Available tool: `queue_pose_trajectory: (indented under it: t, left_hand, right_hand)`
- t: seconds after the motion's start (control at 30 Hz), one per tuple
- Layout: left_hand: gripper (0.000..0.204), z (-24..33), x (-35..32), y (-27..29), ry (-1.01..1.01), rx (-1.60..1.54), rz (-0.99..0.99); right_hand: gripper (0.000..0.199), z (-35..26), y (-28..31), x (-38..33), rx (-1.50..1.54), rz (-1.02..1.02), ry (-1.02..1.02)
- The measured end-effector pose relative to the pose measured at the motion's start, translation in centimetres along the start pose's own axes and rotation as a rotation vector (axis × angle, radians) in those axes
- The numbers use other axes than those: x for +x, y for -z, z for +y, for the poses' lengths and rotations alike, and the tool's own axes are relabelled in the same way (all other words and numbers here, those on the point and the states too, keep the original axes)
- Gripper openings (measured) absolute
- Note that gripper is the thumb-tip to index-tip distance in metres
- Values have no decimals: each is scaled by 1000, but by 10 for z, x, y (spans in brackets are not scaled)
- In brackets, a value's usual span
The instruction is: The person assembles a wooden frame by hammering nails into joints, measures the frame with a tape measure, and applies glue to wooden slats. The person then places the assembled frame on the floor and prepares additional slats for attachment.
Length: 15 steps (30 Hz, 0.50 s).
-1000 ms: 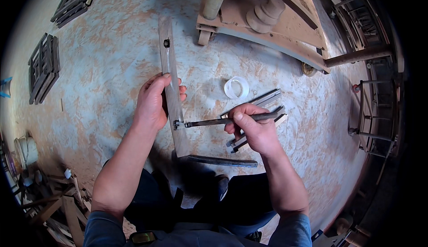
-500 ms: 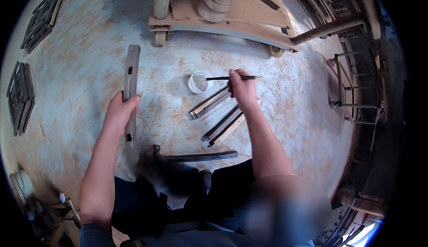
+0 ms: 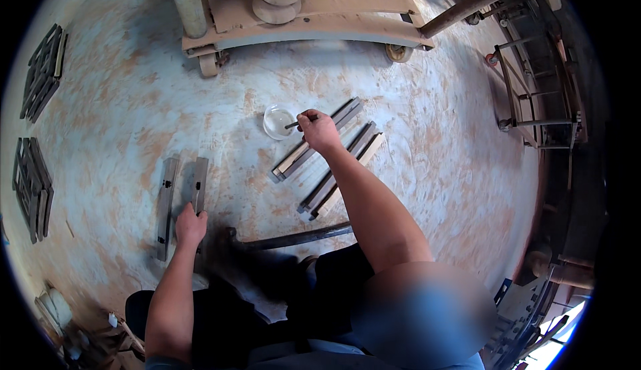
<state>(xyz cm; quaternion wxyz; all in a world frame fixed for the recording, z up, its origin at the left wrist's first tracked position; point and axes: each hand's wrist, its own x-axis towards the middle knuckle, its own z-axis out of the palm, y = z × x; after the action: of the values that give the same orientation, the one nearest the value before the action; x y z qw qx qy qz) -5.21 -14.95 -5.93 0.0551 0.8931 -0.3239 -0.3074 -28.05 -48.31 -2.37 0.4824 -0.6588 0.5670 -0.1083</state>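
My left hand (image 3: 191,225) is closed round a grey-brown wooden rail (image 3: 199,182) with dark slots cut in it. A similar slotted rail (image 3: 166,211) lies parallel on its left. In my right hand (image 3: 319,132) is a thin dark stick (image 3: 292,125), pinched between the fingers; its tip reaches into a small clear round cup (image 3: 272,128). What the cup holds looks pale and clear. Under and beside my right forearm lie two bundles of strips, a far one (image 3: 292,161) and a near one (image 3: 328,184), dark and light wood together.
A hammer (image 3: 294,238) lies across the floor by my feet. At the far side stands a low wheeled wooden platform (image 3: 300,31) bearing a turned wooden piece (image 3: 277,0). Slatted frames (image 3: 33,190) are stacked at the left. A metal-framed cart (image 3: 544,123) stands at the right.
My left hand has come nearer my body with its rail, and a second rail now shows beside it. My right hand has brought the stick farther into the cup. The view has shifted.
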Motion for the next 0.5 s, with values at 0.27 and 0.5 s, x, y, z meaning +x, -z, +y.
queue_pose_trajectory:
  t: [0.27,0.5]
  left_hand:
    - [35,-4,6,-8,96,33,17]
    - [29,-17,15,-29,71,155,111]
  right_hand:
    - [40,-25,7,-5,415,-57,-292]
    - [36,-10,4,-3,663,-99,-430]
